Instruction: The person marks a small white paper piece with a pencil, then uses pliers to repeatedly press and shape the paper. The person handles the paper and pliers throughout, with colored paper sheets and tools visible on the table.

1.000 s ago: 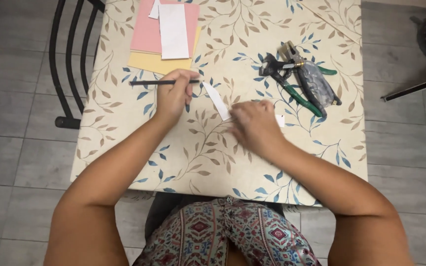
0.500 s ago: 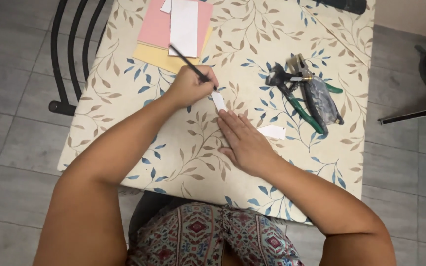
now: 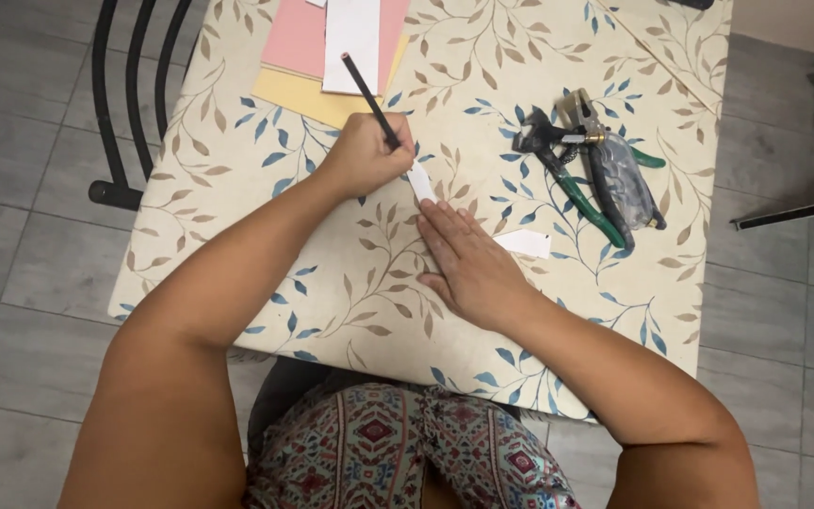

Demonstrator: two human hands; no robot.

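— Pencil (image 3: 367, 94) in the left hand (image 3: 365, 155)?
— Yes, a dark one, fingers clamped around it, tip down on the white paper strip (image 3: 420, 181).
— Where does the strip lie?
— On the leaf-patterned table (image 3: 350, 273), its near end under the right hand (image 3: 468, 264), which lies flat, fingers together.
— What else?
— Green-handled pliers (image 3: 577, 179) to the right, a small white paper scrap (image 3: 525, 243) beside the right hand, and pink, yellow and white sheets (image 3: 313, 57) behind.

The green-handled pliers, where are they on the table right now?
In the head view, the green-handled pliers lie on the table's right side, beyond the right hand, beside a small white paper scrap.
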